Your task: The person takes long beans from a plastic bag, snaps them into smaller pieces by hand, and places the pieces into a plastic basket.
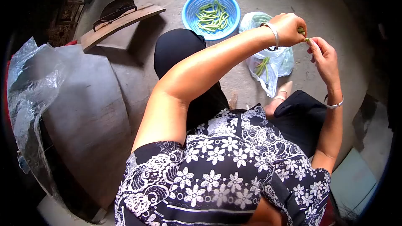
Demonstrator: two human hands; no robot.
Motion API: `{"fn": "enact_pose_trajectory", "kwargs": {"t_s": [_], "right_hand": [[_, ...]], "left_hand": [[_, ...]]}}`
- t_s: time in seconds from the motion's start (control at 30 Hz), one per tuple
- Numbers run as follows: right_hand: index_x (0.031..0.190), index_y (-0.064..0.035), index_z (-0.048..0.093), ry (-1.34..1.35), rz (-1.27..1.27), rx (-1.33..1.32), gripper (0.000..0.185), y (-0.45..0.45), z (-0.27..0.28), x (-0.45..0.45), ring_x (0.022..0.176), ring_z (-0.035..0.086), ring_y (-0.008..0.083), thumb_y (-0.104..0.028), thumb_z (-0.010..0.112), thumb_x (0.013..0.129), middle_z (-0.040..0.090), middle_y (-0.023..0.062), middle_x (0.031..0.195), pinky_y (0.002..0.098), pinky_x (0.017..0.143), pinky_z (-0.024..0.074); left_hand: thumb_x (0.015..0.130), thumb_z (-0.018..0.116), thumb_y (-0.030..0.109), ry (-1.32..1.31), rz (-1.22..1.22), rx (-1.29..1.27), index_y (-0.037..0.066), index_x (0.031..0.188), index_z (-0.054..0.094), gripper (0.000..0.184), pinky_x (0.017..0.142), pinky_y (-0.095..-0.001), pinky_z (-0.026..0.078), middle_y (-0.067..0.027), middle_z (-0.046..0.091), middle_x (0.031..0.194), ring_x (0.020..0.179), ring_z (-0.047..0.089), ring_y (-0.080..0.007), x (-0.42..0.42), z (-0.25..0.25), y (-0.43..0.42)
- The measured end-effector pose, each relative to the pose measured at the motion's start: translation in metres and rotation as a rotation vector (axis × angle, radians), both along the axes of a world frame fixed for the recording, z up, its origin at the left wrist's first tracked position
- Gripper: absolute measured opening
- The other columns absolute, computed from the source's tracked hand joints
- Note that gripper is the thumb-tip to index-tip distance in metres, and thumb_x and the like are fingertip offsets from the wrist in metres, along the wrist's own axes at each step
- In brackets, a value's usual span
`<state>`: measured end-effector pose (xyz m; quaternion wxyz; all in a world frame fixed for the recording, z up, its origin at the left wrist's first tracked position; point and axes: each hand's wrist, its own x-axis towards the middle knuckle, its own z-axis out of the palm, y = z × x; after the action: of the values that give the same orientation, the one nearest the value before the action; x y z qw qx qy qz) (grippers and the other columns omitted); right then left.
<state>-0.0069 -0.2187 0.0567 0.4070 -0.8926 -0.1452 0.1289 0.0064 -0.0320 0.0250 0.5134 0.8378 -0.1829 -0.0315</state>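
Note:
My left hand [289, 30] is closed around a green bean [301, 30], most of it hidden by the fingers. Beside it, my right hand [324, 57] pinches the tip of the bean between thumb and finger. Both hands are raised above a thin plastic bag [272, 79] on the floor, with several beans [262, 68] inside it. To the left of the bag, a blue basket [189, 12] with perforated walls holds many short pieces of green bean [212, 17].
On the left is a large grey board [83, 96] with crumpled clear plastic sheeting [33, 88] beside it. A dark blade-like tool [119, 7] lies on a curved wooden plank [125, 24]. A pale green panel [354, 180] leans at the lower right.

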Motion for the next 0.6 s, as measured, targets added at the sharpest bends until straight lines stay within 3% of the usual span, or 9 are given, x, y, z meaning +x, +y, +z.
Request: {"fn": "enact_pose_trajectory", "kwargs": {"t_s": [0.13, 0.47, 0.6], "right_hand": [[0.084, -0.0016, 0.061, -0.008, 0.009, -0.068, 0.02, 0.003, 0.001, -0.003, 0.054, 0.048, 0.0054, -0.02, 0.054, 0.089, 0.055, -0.0002, 0.064, 0.0212, 0.047, 0.0391], [0.093, 0.0003, 0.062, 0.177, 0.046, 0.073, 0.021, 0.008, 0.006, -0.005, 0.054, 0.049, 0.0067, -0.015, 0.048, 0.091, 0.057, 0.0021, 0.068, 0.0206, 0.049, 0.0414], [0.094, 0.0018, 0.061, 0.098, 0.064, -0.027, 0.022, 0.008, 0.0, -0.008, 0.055, 0.051, 0.0073, -0.014, 0.047, 0.089, 0.058, 0.0028, 0.069, 0.0215, 0.049, 0.0424]], "left_hand": [[0.073, 0.067, 0.024, -0.021, -0.038, 0.14, 0.009, 0.085, 0.067, 0.019, 0.072, -0.0355, 0.05, -0.0151, 0.065, 0.084, 0.08, 0.063, -0.0301, 0.0, 0.001, 0.0], [0.075, 0.063, 0.029, -0.172, -0.035, 0.283, 0.014, 0.086, 0.067, 0.018, 0.072, -0.0397, 0.049, -0.0121, 0.065, 0.083, 0.082, 0.062, -0.0305, -0.007, 0.001, -0.004], [0.076, 0.062, 0.029, -0.198, -0.062, 0.334, 0.014, 0.084, 0.067, 0.017, 0.071, -0.0398, 0.049, -0.0111, 0.065, 0.083, 0.082, 0.062, -0.0292, -0.012, 0.001, -0.004]]}}
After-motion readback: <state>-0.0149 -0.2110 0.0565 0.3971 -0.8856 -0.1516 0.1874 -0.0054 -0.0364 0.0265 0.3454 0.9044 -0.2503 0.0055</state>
